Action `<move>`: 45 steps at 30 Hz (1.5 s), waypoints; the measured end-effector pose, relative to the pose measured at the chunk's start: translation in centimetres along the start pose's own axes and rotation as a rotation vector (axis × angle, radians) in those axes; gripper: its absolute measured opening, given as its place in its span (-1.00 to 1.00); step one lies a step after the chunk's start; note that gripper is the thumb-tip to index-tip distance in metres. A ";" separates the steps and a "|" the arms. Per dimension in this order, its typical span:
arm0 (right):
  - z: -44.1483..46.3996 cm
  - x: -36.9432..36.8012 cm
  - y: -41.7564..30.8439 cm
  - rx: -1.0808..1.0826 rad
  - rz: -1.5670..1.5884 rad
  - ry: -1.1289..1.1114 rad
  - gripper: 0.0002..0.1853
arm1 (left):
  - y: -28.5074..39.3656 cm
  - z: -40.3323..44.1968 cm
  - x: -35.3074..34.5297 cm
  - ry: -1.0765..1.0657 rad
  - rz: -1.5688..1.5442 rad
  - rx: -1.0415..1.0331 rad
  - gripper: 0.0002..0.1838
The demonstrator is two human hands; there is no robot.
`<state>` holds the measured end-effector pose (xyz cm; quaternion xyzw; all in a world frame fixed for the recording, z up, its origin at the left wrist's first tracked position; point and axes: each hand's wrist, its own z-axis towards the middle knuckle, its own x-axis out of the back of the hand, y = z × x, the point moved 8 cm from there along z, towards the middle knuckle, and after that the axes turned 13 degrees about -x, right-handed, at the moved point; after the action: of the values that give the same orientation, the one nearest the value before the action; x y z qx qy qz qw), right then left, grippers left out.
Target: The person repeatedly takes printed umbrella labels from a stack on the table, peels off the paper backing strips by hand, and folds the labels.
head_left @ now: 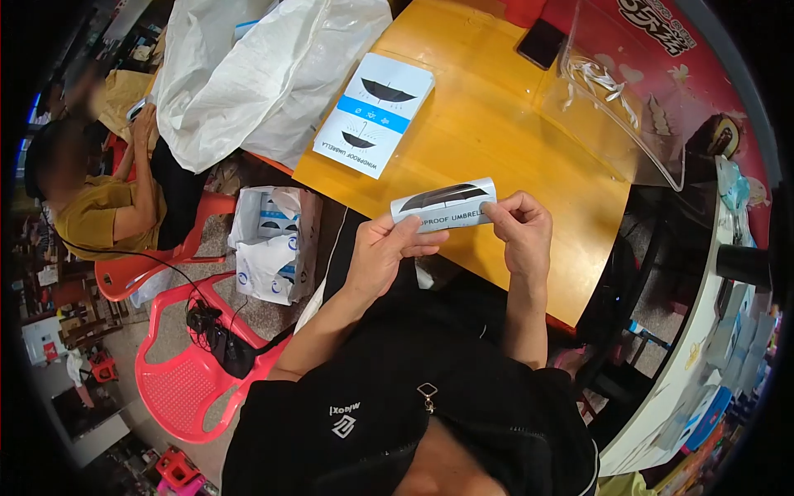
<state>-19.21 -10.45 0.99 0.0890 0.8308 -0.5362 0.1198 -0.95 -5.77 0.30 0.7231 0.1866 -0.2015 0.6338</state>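
Between my two hands is a curled printed umbrella sleeve (447,201), white with a black umbrella picture and part of the words "windproof umbrella". My left hand (389,252) pinches its left end, thumb on the front. At the right end, my right hand (521,227) grips the edge between thumb and fingers. The sleeve is held above the near edge of the yellow table (496,124). Beyond it on the tabletop lies a flat stack of matching printed sheets (372,116), with a blue band across the middle.
A large white sack (256,74) leans at the table's left. Farther right are a phone (542,43) and a clear plastic bin (612,99) holding white strips. An open carton (277,244) and a pink chair (186,364) stand on the floor. A person (107,190) sits at left.
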 end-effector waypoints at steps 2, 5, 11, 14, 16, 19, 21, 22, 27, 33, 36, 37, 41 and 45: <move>0.1 -0.1 0.2 -0.005 0.008 0.000 -0.86 | 0.1 0.1 0.0 0.009 0.002 -0.014 -0.67; 0.4 -0.5 0.2 0.015 0.076 -0.039 -0.90 | 0.1 0.2 0.3 0.014 0.019 -0.020 -0.67; 0.8 -0.2 1.5 -0.033 -0.035 -0.039 -0.90 | 0.2 0.2 0.8 0.040 0.025 -0.017 -0.67; 0.8 -0.4 1.6 -0.028 -0.047 -0.023 -0.88 | 0.2 0.3 1.0 0.056 0.033 -0.043 -0.67; 0.8 -0.6 1.8 -0.029 -0.060 -0.026 -0.88 | 0.1 0.3 1.2 0.060 0.048 -0.058 -0.67; 0.9 -0.6 2.0 -0.028 -0.081 -0.021 -0.89 | 0.0 0.2 1.4 0.067 0.051 -0.067 -0.67; 0.9 -0.5 2.1 -0.027 -0.092 -0.016 -0.90 | -0.1 0.3 1.4 0.055 0.060 -0.068 -0.67; 1.0 -0.5 2.1 -0.024 -0.094 -0.021 -0.90 | -0.1 0.3 1.4 0.055 0.059 -0.068 -0.67; 0.7 -1.1 1.9 -0.045 -0.053 -0.039 -0.87 | 0.0 0.3 1.6 0.051 0.037 -0.051 -0.66; 0.7 -1.1 2.2 -0.027 0.008 -0.020 -0.88 | 0.0 0.5 1.4 0.016 0.058 -0.057 -0.68; 0.6 -0.8 2.0 -0.022 0.026 -0.013 -0.87 | 0.4 0.5 0.7 -0.018 0.160 -0.129 -0.74; 0.6 -0.8 2.0 -0.022 0.032 -0.010 -0.87 | 0.0 0.5 0.8 -0.004 0.147 -0.136 -0.75; 0.6 -0.6 2.3 -0.026 0.030 -0.009 -0.87 | 0.0 0.5 1.0 0.008 0.144 -0.109 -0.74; 0.7 -0.4 2.7 -0.042 0.032 -0.023 -0.89 | -0.2 0.5 1.4 -0.001 0.142 -0.116 -0.74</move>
<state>-17.97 -10.02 -1.54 0.0938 0.8389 -0.5176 0.1396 0.12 -6.23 -0.69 0.6964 0.1456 -0.1453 0.6875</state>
